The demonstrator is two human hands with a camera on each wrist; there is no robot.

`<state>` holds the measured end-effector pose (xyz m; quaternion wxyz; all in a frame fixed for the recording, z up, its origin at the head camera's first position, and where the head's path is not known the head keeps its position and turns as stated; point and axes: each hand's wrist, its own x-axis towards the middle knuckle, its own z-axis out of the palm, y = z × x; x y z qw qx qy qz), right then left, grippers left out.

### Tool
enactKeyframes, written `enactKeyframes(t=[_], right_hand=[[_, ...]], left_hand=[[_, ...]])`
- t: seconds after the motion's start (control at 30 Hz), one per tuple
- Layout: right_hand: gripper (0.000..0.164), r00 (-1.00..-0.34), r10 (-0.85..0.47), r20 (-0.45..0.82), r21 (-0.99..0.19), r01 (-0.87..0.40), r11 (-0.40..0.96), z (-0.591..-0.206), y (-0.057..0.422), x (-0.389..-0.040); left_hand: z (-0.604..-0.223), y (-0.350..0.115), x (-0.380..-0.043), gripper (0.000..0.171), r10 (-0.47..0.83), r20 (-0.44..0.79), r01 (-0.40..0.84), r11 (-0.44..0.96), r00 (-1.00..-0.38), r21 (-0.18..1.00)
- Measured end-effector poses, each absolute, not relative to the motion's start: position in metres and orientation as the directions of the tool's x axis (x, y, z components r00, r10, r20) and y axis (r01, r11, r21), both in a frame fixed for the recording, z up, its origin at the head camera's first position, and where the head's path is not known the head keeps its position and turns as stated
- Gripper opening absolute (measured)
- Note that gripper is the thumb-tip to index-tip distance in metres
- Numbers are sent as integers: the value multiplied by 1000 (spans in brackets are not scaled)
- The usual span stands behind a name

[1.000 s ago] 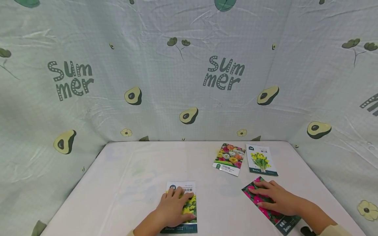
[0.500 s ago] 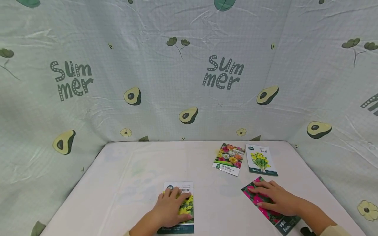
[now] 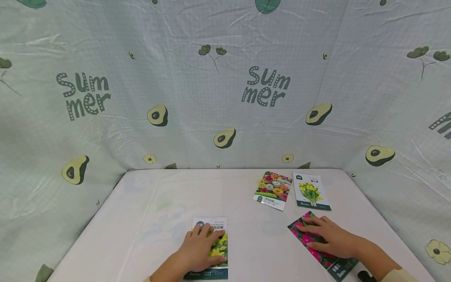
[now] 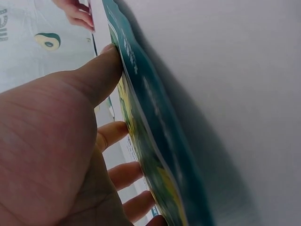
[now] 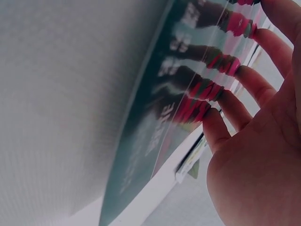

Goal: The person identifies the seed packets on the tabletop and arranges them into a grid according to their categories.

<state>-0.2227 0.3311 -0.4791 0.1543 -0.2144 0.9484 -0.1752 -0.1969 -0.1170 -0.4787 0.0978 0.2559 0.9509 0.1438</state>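
My left hand (image 3: 200,250) rests on a seed packet with yellow flowers (image 3: 220,247) near the table's front middle. In the left wrist view its thumb and fingertips press the face of that packet (image 4: 153,106) from above, spread apart, and its lower edge ripples slightly off the table. To the right, my right hand (image 3: 331,237) lies over a seed packet with pink flowers (image 3: 340,268), which sits at a slant. The right wrist view shows the fingertips touching the glossy front of this packet (image 5: 141,141); the palm stays off it.
Farther back on the white table (image 3: 169,196) lie a packet with multicoloured flowers (image 3: 273,190) and, right of it, a packet with a yellow bouquet (image 3: 311,192). A printed cloth curtain (image 3: 190,86) hangs behind and at both sides. A black object (image 3: 366,276) shows beside the right wrist.
The left hand and the yellow-flower packet under it have slid a little to the left across the table. My right hand and the pink-flower packet have stayed in place.
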Motion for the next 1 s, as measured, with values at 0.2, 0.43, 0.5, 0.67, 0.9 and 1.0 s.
enactKeyframes(t=[0.2, 0.43, 0.5, 0.67, 0.9, 1.0], right_hand=[[57, -869, -441, -223, -385, -337, 859, -479, 329, -222], [61, -887, -388, -252, -344, -293, 892, -479, 324, -223], [62, -891, -373, -258, -334, -280, 900, -479, 322, -222], [63, -896, -362, -255, -320, -275, 907, -479, 320, -222], [64, -897, -373, -237, -316, -293, 903, -483, 318, -222], [65, -897, -377, -230, -319, -296, 900, -483, 316, -221]], left_hand=[[-480, -118, -198, 70, 516, -107, 459, 825, -850, 329], [-481, -119, -197, 70, 514, -97, 463, 827, -852, 320], [-482, -119, -197, 70, 516, -97, 464, 826, -851, 320], [-482, -119, -197, 70, 514, -100, 461, 827, -852, 322], [-482, -118, -195, 70, 514, -98, 462, 827, -852, 319], [-481, -118, -195, 70, 512, -95, 463, 830, -854, 311]])
